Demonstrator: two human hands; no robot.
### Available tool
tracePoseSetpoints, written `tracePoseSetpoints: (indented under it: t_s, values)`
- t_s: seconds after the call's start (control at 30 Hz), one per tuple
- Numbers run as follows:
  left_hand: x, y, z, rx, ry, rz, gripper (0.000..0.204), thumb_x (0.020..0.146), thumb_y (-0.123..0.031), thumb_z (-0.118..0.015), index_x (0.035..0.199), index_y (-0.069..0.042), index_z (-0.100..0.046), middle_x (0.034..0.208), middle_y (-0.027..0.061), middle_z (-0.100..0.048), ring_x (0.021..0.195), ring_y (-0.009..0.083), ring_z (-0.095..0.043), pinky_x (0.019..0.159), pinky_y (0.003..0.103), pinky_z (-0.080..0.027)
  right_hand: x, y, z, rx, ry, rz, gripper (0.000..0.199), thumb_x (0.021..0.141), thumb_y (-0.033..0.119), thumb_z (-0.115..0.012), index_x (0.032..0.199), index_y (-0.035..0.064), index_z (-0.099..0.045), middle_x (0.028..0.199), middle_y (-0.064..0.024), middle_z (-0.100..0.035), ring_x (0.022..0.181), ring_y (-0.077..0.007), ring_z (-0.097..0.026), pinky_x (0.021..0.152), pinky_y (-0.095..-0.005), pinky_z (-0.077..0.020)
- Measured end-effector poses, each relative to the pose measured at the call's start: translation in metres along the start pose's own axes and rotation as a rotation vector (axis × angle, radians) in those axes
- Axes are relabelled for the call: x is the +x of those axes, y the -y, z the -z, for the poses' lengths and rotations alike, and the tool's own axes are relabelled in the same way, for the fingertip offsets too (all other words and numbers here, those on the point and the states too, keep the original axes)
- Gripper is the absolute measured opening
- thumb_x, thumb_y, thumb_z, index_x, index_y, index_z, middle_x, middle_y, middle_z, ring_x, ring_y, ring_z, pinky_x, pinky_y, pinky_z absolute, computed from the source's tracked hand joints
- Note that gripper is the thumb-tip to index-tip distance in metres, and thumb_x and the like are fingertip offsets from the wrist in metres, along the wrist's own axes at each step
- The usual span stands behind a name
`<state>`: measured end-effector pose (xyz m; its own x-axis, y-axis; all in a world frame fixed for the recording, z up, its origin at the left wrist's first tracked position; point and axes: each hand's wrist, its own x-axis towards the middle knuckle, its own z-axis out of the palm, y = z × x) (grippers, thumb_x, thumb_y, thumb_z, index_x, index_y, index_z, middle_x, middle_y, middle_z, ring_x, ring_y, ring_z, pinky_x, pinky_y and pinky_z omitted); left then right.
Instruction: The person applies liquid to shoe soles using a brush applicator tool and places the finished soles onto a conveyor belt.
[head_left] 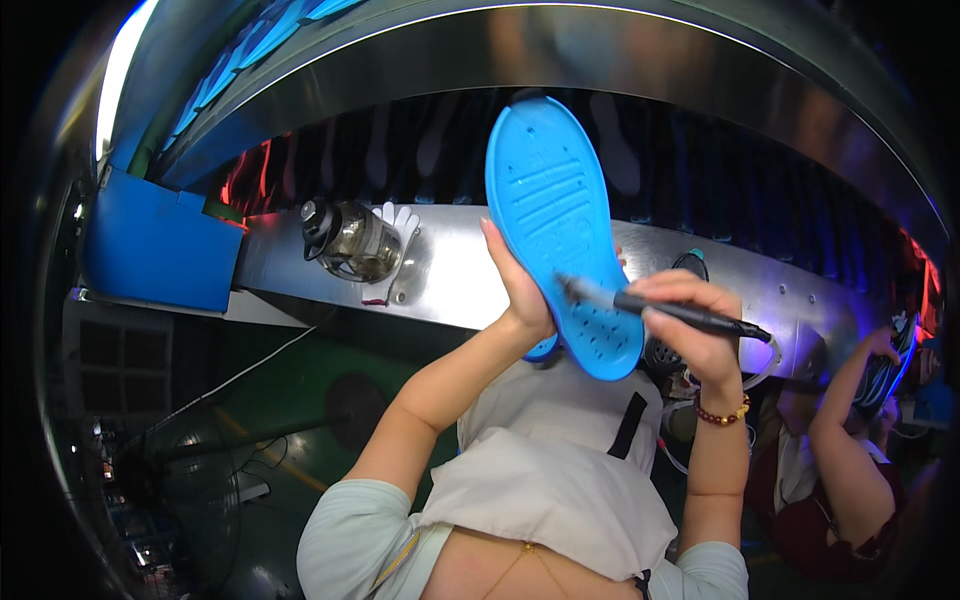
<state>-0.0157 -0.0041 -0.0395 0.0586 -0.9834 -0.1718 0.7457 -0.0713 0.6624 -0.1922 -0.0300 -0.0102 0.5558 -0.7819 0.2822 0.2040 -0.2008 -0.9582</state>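
A bright blue shoe sole (550,190) is held up in front of me, its patterned face with ridges and small holes toward me. My left hand (522,290) is closed around the sole's left edge; some fingertips show past its right edge. My right hand (695,325) grips a brush (690,315) with a thick black handle. Its blurred bristle end rests at or just over the lower middle of the sole; exact contact I cannot tell. A second blue piece (543,348) peeks out beneath my left hand.
A metal bench (450,265) runs across, with a clear jug (360,240) with a black lid and a white glove (405,220) on its left. Dark soles (435,140) line the space behind. A blue box (160,240) stands left. At right, a co-worker's hand (882,345) holds something dark.
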Motion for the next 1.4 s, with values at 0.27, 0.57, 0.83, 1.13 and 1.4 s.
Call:
tracePoseSetpoints:
  t_s: [0.27, 0.57, 0.83, 1.13, 1.4]
  values:
    - [0.009, -0.013, 0.000, -0.123, 0.038, -0.172, 0.103, 0.067, -0.081, -0.001, 0.108, 0.001, -0.047, 0.085, 0.0201, -0.058, 0.073, 0.0290, -0.059, 0.068, 0.041, -0.050, -0.010, 0.002, 0.000, -0.140, 0.078, 0.189, 0.021, 0.062, -0.004, -0.067, 0.082, -0.0012, -0.065, 0.084, -0.0147, -0.065, 0.083, -0.0243, -0.063, 0.076, -0.0313, -0.0491]
    - [0.012, -0.026, 0.002, -0.127, 0.049, -0.257, 0.104, 0.066, -0.083, -0.003, 0.113, 0.000, -0.044, 0.088, 0.0222, -0.058, 0.076, 0.0314, -0.060, 0.069, 0.043, -0.050, -0.018, 0.002, 0.009, -0.051, -0.011, 0.114, 0.019, 0.065, -0.003, -0.065, 0.084, -0.0015, -0.064, 0.089, -0.0148, -0.064, 0.085, -0.0232, -0.061, 0.078, -0.0315, -0.0485]
    - [0.009, -0.037, -0.001, -0.045, 0.094, -0.209, 0.105, 0.066, -0.082, -0.003, 0.115, 0.001, -0.044, 0.090, 0.0213, -0.058, 0.078, 0.0307, -0.060, 0.071, 0.042, -0.050, -0.022, -0.002, 0.020, 0.141, 0.182, 0.054, 0.019, 0.064, -0.004, -0.066, 0.083, -0.0020, -0.065, 0.087, -0.0155, -0.064, 0.086, -0.0237, -0.062, 0.077, -0.0311, -0.0488]
    - [0.010, -0.045, 0.000, -0.066, 0.288, -0.189, 0.103, 0.069, -0.081, -0.007, 0.124, 0.002, -0.035, 0.103, 0.0244, -0.053, 0.091, 0.0346, -0.057, 0.080, 0.046, -0.047, -0.023, -0.020, 0.022, 0.225, 0.115, -0.077, 0.023, 0.065, -0.003, -0.066, 0.088, -0.0038, -0.064, 0.096, -0.0175, -0.062, 0.093, -0.0255, -0.058, 0.086, -0.0346, -0.0437]
    - [-0.017, 0.001, 0.014, -0.069, 0.193, -0.097, 0.070, 0.084, -0.053, -0.029, 0.133, -0.004, -0.026, 0.126, 0.0201, -0.042, 0.110, 0.0330, -0.048, 0.095, 0.044, -0.038, -0.031, -0.009, -0.011, 0.311, -0.039, -0.240, 0.018, 0.074, -0.003, -0.061, 0.091, -0.0044, -0.060, 0.095, -0.0175, -0.062, 0.084, -0.0211, -0.062, 0.077, -0.0286, -0.0497]
